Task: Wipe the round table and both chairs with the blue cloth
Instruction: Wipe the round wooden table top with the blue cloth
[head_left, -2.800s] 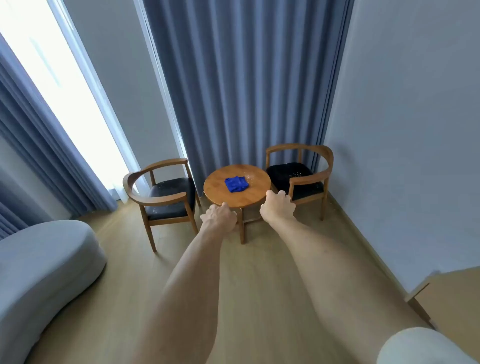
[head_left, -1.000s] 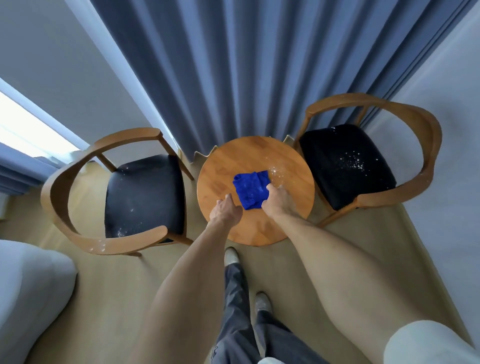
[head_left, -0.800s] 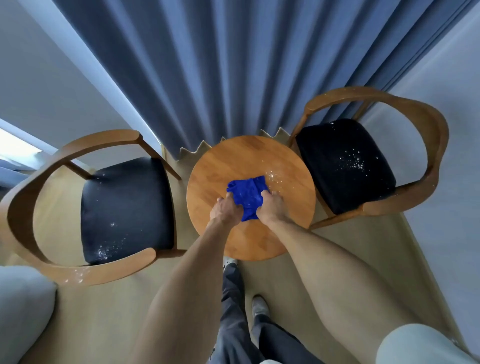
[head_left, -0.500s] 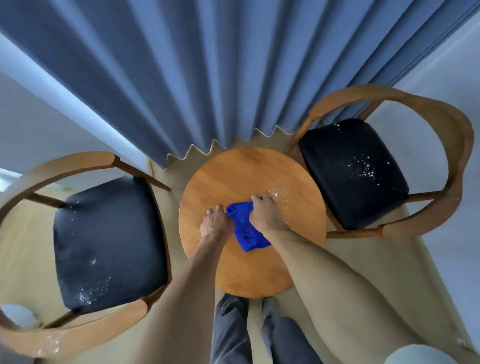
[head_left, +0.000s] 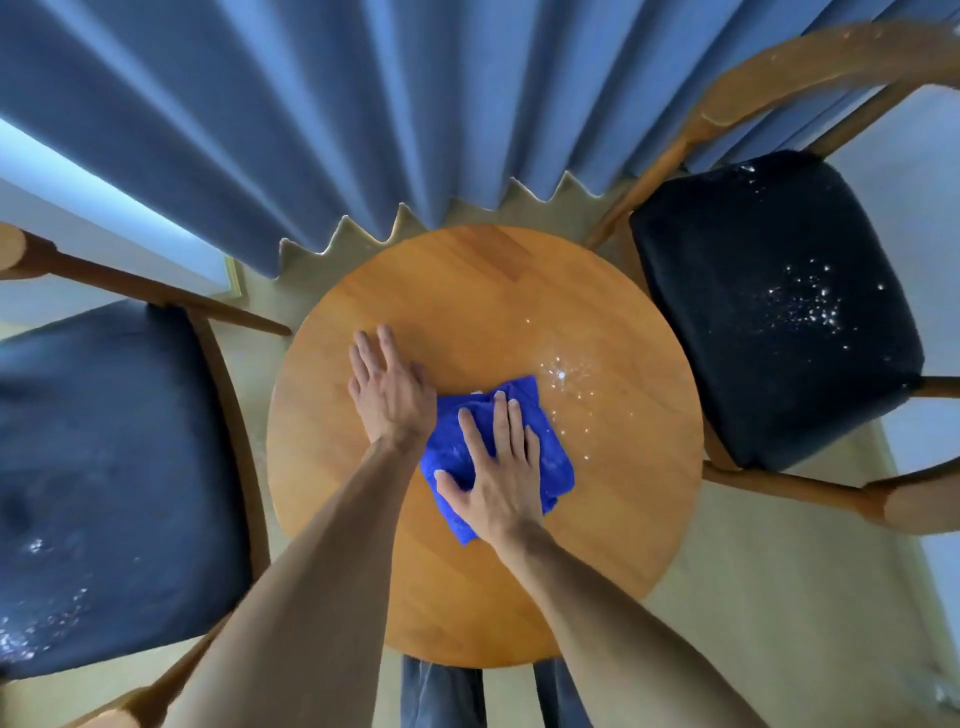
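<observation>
The round wooden table (head_left: 519, 312) stands right below me. A crumpled blue cloth (head_left: 550, 457) lies near its middle. My right hand (head_left: 493, 467) presses flat on the cloth with straight, spread fingers. Just left of the cloth, my left hand (head_left: 387, 387) lies flat on the bare wood. White specks (head_left: 566, 376) are scattered on the tabletop right of the cloth. The left chair (head_left: 114, 457) and the right chair (head_left: 769, 312) have black seats, both dotted with white specks.
Blue curtains (head_left: 363, 114) hang close behind the table. A bright window strip (head_left: 78, 171) shows at the left. My trouser legs (head_left: 441, 696) stand at the table's near edge on a pale wooden floor (head_left: 779, 597).
I walked up and leaned over the table. Both hands took the cloth and spread it. Now the right hand lies flat on it and the left has moved onto the bare wood.
</observation>
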